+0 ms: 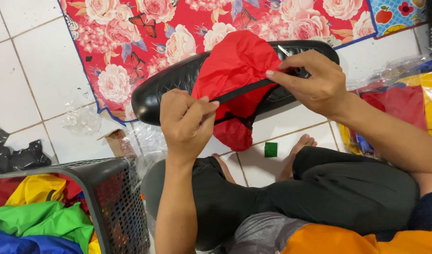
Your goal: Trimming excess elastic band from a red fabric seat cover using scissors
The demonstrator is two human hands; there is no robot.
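**Red cover stretched over a black seat**

The red fabric cover [237,63] drapes over the middle of the long black seat [173,84], its black elastic hem pulled taut between both hands. The left hand [185,122] pinches the hem shut at the near edge; the right hand [312,82] grips it farther along the seat. If either pinch loosens, the stretched hem would likely snap back and bunch. Beside the left forearm stands a dark mesh basket [115,197] of coloured fabric; the floral mat [112,51] lies beyond.
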